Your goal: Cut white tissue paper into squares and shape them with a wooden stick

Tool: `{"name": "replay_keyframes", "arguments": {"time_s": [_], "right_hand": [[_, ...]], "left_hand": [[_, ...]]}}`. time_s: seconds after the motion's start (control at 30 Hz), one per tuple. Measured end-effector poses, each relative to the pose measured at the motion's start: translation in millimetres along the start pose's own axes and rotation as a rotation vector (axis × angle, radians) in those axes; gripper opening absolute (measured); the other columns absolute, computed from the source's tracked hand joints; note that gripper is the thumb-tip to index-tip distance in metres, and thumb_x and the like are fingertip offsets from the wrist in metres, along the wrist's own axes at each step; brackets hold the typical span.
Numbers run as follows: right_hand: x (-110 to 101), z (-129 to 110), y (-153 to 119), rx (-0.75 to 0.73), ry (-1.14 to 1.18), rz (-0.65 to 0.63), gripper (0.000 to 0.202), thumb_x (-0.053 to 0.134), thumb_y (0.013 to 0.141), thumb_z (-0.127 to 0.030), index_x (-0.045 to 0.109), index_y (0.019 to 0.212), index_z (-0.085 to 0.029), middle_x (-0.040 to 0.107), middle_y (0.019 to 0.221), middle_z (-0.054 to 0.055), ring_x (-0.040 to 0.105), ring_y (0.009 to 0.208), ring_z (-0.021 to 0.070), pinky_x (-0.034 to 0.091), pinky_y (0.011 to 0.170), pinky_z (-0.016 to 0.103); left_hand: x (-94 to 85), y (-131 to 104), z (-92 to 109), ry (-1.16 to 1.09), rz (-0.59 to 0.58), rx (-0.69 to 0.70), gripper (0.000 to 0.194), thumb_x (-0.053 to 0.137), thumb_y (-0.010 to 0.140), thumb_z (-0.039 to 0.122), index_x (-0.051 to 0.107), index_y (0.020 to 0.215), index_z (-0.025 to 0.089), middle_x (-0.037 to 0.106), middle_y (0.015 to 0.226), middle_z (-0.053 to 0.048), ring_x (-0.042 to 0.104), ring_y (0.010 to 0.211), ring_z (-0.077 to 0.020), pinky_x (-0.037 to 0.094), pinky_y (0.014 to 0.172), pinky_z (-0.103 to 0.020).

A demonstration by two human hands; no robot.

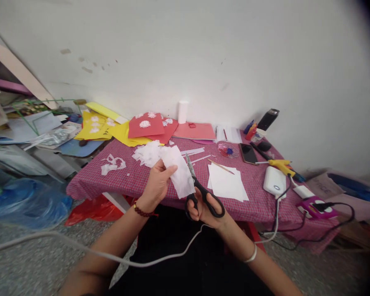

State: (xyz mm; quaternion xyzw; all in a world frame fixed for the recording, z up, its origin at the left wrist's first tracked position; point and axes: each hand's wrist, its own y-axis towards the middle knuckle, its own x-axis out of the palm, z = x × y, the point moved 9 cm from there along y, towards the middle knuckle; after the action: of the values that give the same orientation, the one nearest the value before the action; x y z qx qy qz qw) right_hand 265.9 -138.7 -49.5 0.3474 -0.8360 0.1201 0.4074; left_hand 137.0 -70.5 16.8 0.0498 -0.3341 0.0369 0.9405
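A white sheet of paper (179,174) is pinched between the thumb and fingers of my left hand (158,179), held above the front of the table. My right hand (208,205) has its fingers through the black handles of a pair of scissors (190,166). The blades point up and away from me, along the right edge of the sheet. Whether they touch the paper I cannot tell. Behind my left hand lies a pile of white paper scraps (146,153). To the right of the scissors rest white paper sheets (226,183) with a thin brown stick (220,166) across them.
A yellow glue gun (281,166), a white power bank (274,182) and a purple power strip (317,208) with cables occupy the right side. Red cards (146,126) with white paper flowers stand at the back. A white cable (111,259) crosses in front of my arms.
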Motion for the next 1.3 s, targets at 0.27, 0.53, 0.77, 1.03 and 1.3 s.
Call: {"name": "replay_keyframes", "arguments": {"time_s": [0.27, 0.53, 0.77, 1.03, 1.3], "right_hand": [[3, 2, -1, -0.004, -0.031, -0.064, 0.041, 0.065, 0.084, -0.054, 0.06, 0.113, -0.024, 0.065, 0.088, 0.004, 0.055, 0.066, 0.0128, 0.039, 0.053, 0.024], [0, 5, -3, -0.006, -0.029, -0.089, 0.039, 0.065, 0.084, -0.054, 0.061, 0.111, -0.026, 0.065, 0.09, 0.004, 0.055, 0.068, 0.0129, 0.039, 0.054, 0.024], [4, 2, -1, -0.006, -0.048, -0.061, 0.05, 0.069, 0.078, -0.06, 0.057, 0.11, -0.024, 0.064, 0.086, 0.003, 0.056, 0.066, 0.0132, 0.041, 0.057, 0.025], [6, -1, 2, -0.026, -0.065, -0.036, 0.053, 0.069, 0.076, -0.064, 0.057, 0.099, -0.018, 0.063, 0.084, 0.004, 0.057, 0.067, 0.0138, 0.044, 0.061, 0.028], [18, -16, 0, -0.107, -0.161, 0.07, 0.044, 0.07, 0.08, -0.055, 0.054, 0.097, -0.019, 0.056, 0.071, -0.002, 0.04, 0.048, 0.0054, 0.027, 0.041, 0.019]], "left_hand": [[0.1, -2, 6, 0.012, 0.009, 0.014, 0.034, 0.083, 0.06, 0.015, 0.071, 0.093, 0.017, 0.075, 0.09, -0.002, 0.067, 0.078, -0.0144, 0.051, 0.078, -0.026], [1.8, -2, 0, -0.105, 0.011, -0.158, 0.032, 0.083, 0.059, 0.014, 0.07, 0.089, 0.015, 0.075, 0.084, -0.002, 0.067, 0.07, -0.0138, 0.053, 0.072, -0.026], [-5.7, 1, -1, -0.068, 0.075, -0.148, 0.025, 0.084, 0.063, 0.021, 0.07, 0.083, 0.014, 0.076, 0.084, -0.002, 0.069, 0.071, -0.0124, 0.055, 0.071, -0.023], [-1.9, 2, -15, 0.077, -0.027, -0.242, 0.026, 0.085, 0.063, 0.025, 0.071, 0.081, 0.012, 0.075, 0.075, -0.004, 0.067, 0.059, -0.0131, 0.054, 0.066, -0.025], [-13.2, 10, -18, -0.055, 0.056, -0.226, 0.017, 0.082, 0.065, 0.016, 0.069, 0.076, 0.013, 0.076, 0.082, -0.003, 0.069, 0.072, -0.0117, 0.056, 0.072, -0.022]]}}
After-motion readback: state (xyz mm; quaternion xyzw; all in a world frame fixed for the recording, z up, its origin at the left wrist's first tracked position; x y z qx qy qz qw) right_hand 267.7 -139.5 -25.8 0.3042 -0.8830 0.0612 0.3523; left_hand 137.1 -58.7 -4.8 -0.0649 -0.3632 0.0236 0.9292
